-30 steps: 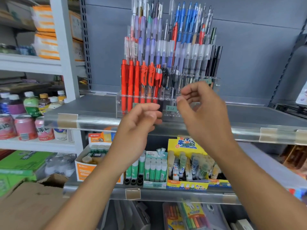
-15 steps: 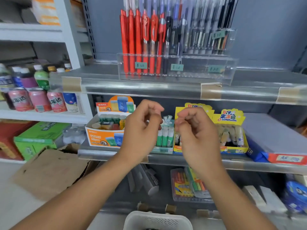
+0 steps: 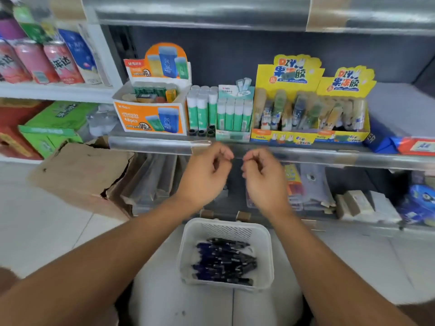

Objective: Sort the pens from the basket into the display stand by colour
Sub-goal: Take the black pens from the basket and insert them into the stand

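Note:
A white plastic basket sits low in the middle of the view, on a pale rounded surface. Several dark blue and black pens lie in a heap inside it. My left hand and my right hand hover side by side above the basket, in front of the lower shelf edge. The fingers of both are loosely curled and hold nothing. The display stand is out of view above the top of the frame.
A shelf at hand height carries green glue sticks, an orange eraser box and yellow glue boxes. Its metal front rail runs just behind my fingers. A torn cardboard box stands on the floor at left, under drink cans.
My view has tilted down from the pen stand to the basket. Both hands have dropped from the stand's front to just above the basket, still holding nothing.

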Demonstrator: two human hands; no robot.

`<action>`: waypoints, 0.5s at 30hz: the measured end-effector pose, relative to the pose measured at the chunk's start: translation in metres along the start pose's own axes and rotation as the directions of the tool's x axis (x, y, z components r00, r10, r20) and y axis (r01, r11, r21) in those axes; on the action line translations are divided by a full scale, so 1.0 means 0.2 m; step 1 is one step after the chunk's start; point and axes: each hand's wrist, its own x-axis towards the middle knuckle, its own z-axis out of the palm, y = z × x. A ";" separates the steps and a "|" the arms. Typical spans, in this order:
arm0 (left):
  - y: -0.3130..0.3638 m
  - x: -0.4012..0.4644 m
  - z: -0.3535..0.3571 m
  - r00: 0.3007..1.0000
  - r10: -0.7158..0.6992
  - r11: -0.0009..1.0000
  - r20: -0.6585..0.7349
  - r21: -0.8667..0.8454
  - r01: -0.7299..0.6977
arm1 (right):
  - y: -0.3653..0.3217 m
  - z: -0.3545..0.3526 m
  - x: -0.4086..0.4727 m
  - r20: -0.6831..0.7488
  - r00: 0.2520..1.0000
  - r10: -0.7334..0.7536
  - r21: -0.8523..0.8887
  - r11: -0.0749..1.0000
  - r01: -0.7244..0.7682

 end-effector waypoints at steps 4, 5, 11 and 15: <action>-0.19 -0.18 0.13 0.985 -0.172 0.983 0.005 -0.067 0.172 | 0.26 0.07 -0.11 0.079 0.991 0.109 -0.082 0.991 -0.102; -0.24 -0.22 0.16 0.977 -0.213 0.973 0.000 -0.090 0.212 | 0.32 0.09 -0.14 0.108 0.986 0.131 -0.104 0.987 -0.120; -0.51 -0.40 0.31 0.895 -0.441 0.884 0.068 -0.138 0.446 | 0.58 0.13 -0.25 0.200 0.947 0.253 -0.324 0.929 -0.180; -0.63 -0.48 0.38 0.822 -0.551 0.810 0.148 -0.145 0.569 | 0.77 0.18 -0.30 0.264 0.881 0.394 -0.425 0.867 -0.260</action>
